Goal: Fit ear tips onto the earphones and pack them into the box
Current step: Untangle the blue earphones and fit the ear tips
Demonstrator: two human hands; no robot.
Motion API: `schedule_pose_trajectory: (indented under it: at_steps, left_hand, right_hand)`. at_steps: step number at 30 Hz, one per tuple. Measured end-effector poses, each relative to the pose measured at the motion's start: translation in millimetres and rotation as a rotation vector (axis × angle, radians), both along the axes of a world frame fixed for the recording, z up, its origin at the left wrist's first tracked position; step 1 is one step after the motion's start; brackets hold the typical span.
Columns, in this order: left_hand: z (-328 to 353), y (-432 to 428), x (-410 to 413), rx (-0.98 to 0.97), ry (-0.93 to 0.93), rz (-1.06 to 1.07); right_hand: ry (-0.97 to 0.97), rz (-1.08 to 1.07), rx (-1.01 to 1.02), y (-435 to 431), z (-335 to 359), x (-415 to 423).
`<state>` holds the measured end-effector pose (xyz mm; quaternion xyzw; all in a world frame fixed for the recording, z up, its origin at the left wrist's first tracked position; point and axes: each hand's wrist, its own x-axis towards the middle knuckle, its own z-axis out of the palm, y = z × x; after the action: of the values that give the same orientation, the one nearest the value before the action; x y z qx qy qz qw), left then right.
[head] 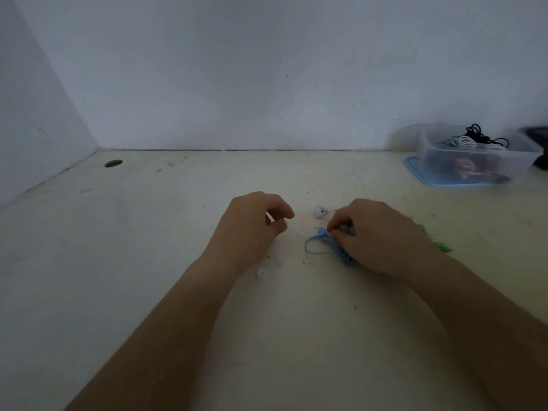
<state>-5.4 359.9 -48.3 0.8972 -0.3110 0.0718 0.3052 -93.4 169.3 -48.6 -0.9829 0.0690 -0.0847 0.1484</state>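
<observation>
The step in hand looks like fitting a tip onto the bud, with packing not yet begun.

A round hole (113, 163) sits in the worktop (178, 292), far off to the left of both hands. The left hand (255, 229) hovers low with its fingers curled toward the thumb. A pale sliver shows between them, but I cannot tell whether that is a pinched ear tip or just the surface behind. Just beside that wrist, on its inner side, a small pale ear tip (262, 272) lies loose.

Between the hands, a little beyond the fingertips, a white earbud (320, 210) rests on the worktop. Its thin wire runs back into the right hand (382, 237). That hand's curled fingers grip a bundle of blue cord (341, 253), with one loop spilling out toward the left hand. A scrap of green cord (443, 247) pokes out from behind the right hand, on its outer side.

The clear box (474, 157) stands well beyond and to the right of the right hand, on a blue lid (415, 170), with dark and white cords already inside.

The next move probably calls for bringing bud and tip together between the fingertips. Both are small and the tip is likely soft, so it needs a fine, steady push.
</observation>
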Motion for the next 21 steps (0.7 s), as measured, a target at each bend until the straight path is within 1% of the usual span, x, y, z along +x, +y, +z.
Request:
schedule_pose_trajectory:
  at_steps: [7, 15, 17, 21]
  left_hand:
    - [1, -1, 1, -0.087, 0.042, 0.009]
    - [4, 1, -1, -0.256, 0.235, -0.046]
    - [6, 2, -1, -0.287, 0.267, -0.052]
    - [8, 3, -3, -0.339, 0.331, -0.05]
  right_hand:
    - [-0.007, -0.002, 0.019, 5, -3, 6]
    - [-0.06, -0.032, 0.042, 14, -4, 11]
    - [-0.076, -0.007, 0.08, 14, -3, 11]
    - [-0.169, 0.028, 0.185, 11, -4, 10]
